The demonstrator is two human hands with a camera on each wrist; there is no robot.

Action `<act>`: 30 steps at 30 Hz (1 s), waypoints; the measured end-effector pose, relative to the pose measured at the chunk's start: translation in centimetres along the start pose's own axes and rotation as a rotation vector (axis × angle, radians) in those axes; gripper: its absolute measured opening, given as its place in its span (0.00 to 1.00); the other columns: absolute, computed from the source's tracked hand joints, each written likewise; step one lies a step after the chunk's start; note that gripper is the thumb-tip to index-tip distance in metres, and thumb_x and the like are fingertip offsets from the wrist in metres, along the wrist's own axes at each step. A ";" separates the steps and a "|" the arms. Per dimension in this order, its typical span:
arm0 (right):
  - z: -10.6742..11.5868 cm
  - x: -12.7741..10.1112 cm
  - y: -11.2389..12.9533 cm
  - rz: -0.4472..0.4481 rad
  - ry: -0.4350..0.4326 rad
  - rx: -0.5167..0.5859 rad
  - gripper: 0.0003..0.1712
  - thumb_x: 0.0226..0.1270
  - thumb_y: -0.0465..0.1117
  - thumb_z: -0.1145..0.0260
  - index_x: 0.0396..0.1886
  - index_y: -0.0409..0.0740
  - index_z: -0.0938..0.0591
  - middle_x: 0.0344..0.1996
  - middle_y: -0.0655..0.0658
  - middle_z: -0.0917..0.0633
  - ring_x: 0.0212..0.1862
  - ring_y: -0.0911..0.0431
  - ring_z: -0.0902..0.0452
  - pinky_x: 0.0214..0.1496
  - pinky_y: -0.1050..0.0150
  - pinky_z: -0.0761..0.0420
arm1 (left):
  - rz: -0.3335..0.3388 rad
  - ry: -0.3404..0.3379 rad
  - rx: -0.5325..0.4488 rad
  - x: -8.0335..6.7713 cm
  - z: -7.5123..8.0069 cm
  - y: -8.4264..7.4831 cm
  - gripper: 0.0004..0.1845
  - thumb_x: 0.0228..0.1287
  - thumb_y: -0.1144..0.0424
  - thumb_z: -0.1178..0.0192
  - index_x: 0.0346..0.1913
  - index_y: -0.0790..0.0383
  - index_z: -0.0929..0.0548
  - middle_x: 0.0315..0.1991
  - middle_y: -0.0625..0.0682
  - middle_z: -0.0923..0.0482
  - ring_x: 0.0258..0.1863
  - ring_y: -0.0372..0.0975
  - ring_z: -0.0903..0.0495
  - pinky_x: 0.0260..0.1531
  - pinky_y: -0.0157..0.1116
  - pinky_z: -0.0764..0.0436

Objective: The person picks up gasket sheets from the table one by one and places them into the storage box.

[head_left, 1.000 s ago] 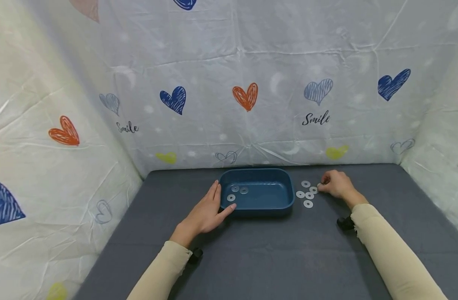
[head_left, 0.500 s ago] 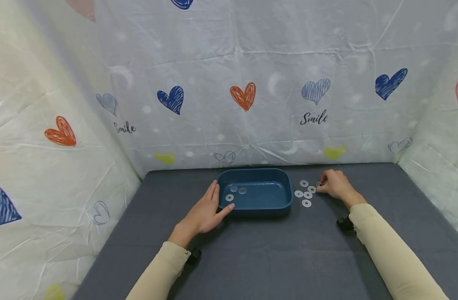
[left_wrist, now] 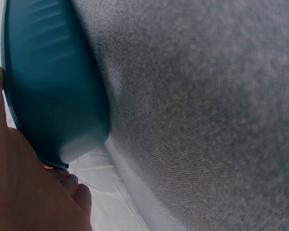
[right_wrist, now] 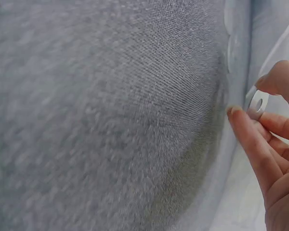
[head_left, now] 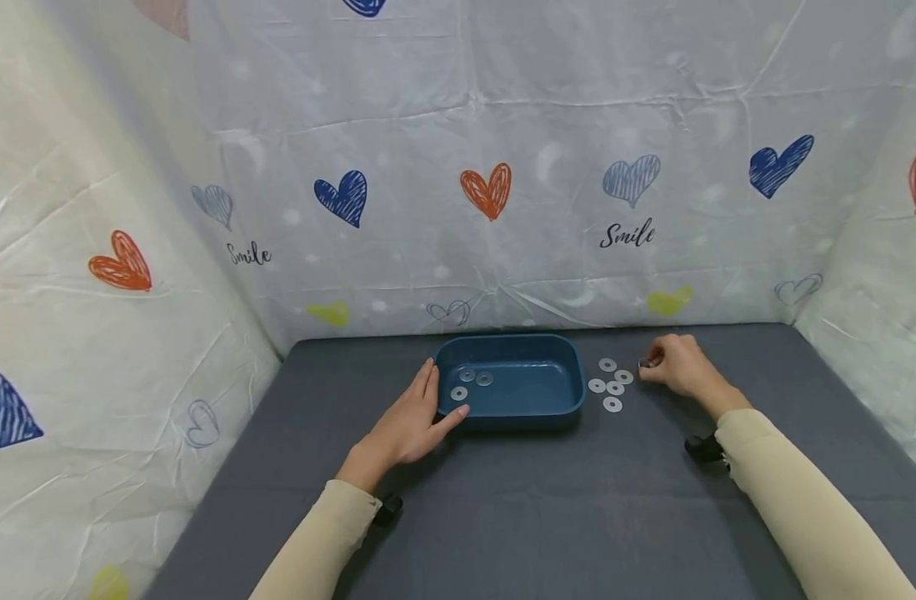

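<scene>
A dark blue rectangular tray (head_left: 510,423) holds three flat metal washers (head_left: 458,393) toward its left end. My left hand (head_left: 407,423) lies against that end, fingers straight along the side and thumb on the front rim. In the left wrist view, the tray's outer wall (left_wrist: 58,91) stands beside the fingers. To the right of the tray, my right hand (head_left: 683,367) pinches a washer (right_wrist: 258,104) between thumb and fingertips, just above the cloth. Several more washers (head_left: 612,404) lie loosely grouped between the tray and this hand.
Dark grey cloth (head_left: 533,517) covers the table. A white curtain (head_left: 397,275) printed with hearts rises right behind its back edge, and more curtain hangs at both sides. Each wrist wears a small black device (head_left: 703,448).
My right hand has drawn slightly right, away from the loose washers, with one washer in its fingertips. The left hand and the tray stay in place.
</scene>
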State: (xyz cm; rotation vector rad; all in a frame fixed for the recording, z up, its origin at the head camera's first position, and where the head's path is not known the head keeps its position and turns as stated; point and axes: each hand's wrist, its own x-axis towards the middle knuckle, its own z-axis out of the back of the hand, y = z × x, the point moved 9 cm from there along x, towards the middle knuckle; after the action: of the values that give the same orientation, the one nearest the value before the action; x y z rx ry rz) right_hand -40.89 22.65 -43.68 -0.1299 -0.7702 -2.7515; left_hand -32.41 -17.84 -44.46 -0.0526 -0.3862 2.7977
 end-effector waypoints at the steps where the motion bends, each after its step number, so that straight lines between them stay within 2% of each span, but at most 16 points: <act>1: 0.1 -0.1 0.2 0.018 -0.008 0.008 0.13 0.62 0.38 0.27 0.40 0.30 0.14 0.33 0.39 0.13 0.33 0.50 0.18 0.37 0.52 0.18 | 0.000 -0.002 -0.002 0.0 0.0 0.0 0.57 0.70 0.22 0.66 0.82 0.67 0.60 0.83 0.61 0.66 0.82 0.51 0.59 0.77 0.52 0.46; 10: 0.6 -1.6 1.6 0.079 -0.042 0.080 0.14 0.63 0.35 0.27 0.45 0.30 0.14 0.38 0.37 0.12 0.37 0.49 0.15 0.37 0.54 0.15 | -0.008 -0.009 -0.019 -0.1 -0.1 0.3 0.56 0.72 0.24 0.64 0.82 0.68 0.58 0.84 0.61 0.66 0.82 0.52 0.58 0.76 0.54 0.45; 16: 1.3 -2.5 3.9 0.186 -0.115 0.105 0.13 0.59 0.33 0.24 0.42 0.31 0.13 0.35 0.40 0.13 0.35 0.51 0.15 0.36 0.58 0.16 | -0.002 -0.005 -0.020 0.0 -0.5 0.5 0.57 0.71 0.23 0.65 0.82 0.66 0.60 0.84 0.59 0.67 0.82 0.50 0.59 0.77 0.53 0.46; 20: 1.5 -2.9 5.4 0.244 -0.140 0.124 0.11 0.59 0.33 0.23 0.40 0.33 0.12 0.33 0.43 0.15 0.34 0.53 0.17 0.35 0.62 0.17 | 0.001 -0.001 -0.018 -0.3 -0.1 0.1 0.56 0.71 0.23 0.65 0.82 0.67 0.60 0.84 0.59 0.67 0.82 0.51 0.58 0.77 0.52 0.46; 30: 0.8 -3.2 8.0 0.304 -0.150 0.178 0.11 0.56 0.31 0.21 0.39 0.35 0.11 0.32 0.45 0.15 0.31 0.57 0.19 0.33 0.64 0.17 | 0.002 -0.001 -0.011 -0.4 0.4 -0.2 0.57 0.71 0.23 0.65 0.82 0.67 0.60 0.84 0.60 0.67 0.82 0.51 0.58 0.77 0.52 0.46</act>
State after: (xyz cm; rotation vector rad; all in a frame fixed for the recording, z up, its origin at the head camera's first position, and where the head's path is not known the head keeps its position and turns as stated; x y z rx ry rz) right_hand -35.45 17.33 -39.52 -0.3855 -0.9448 -2.3958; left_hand -32.01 -17.89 -44.04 -0.0542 -0.4016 2.7976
